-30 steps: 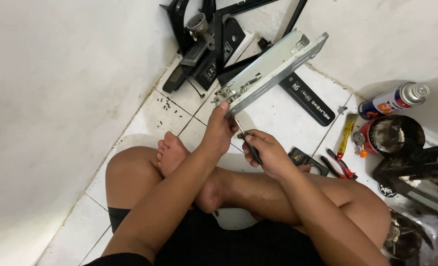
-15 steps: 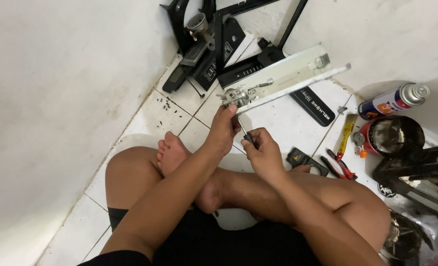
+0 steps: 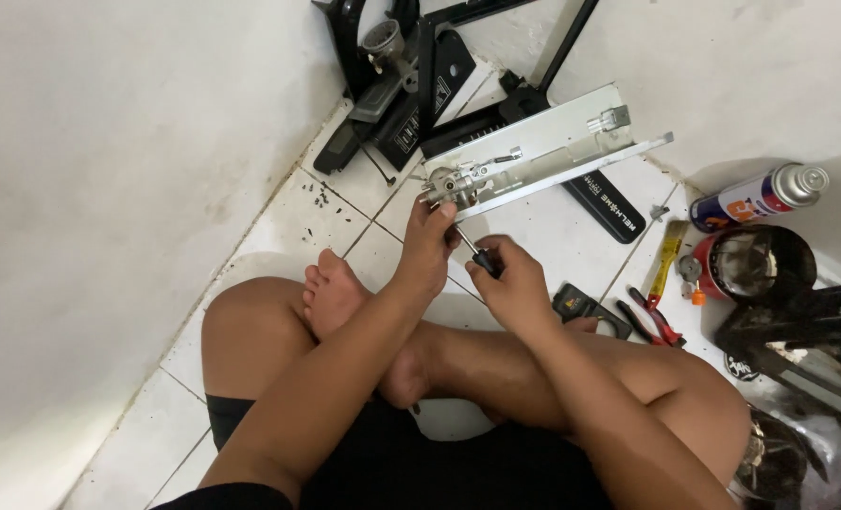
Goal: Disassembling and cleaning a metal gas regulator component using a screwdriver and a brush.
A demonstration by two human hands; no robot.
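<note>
The floor [image 3: 572,236] is of white square tiles, and it meets white painted walls in a corner. A person sits here with crossed bare legs.

The left hand [image 3: 432,247] is closed around the near end of a long silver metal bracket with a small fitting on its end [image 3: 534,161], and holds this end lifted above the tiles while the far end points toward the right wall. The right hand [image 3: 513,281] is just beside the left one and is clamped on the black handle of a thin screwdriver [image 3: 477,257]. Its metal shaft goes up to the fitting, but I cannot tell if the tip sits in a screw.

By my judgement the step in hand is work on a screw at this fitting. The next move calls for a steady left hand, the shaft kept in line with the screw, and a firm push while turning, otherwise the tip may slip.

Behind the bracket lie black metal frame parts [image 3: 411,85] and a flat black bar [image 3: 605,198]. At the right stand a spray can with blue and orange label [image 3: 761,196] and a dark round tin [image 3: 751,264]. Near them are a yellow utility knife [image 3: 668,253] and red-handled pliers [image 3: 657,321], all apart from the hands.
</note>
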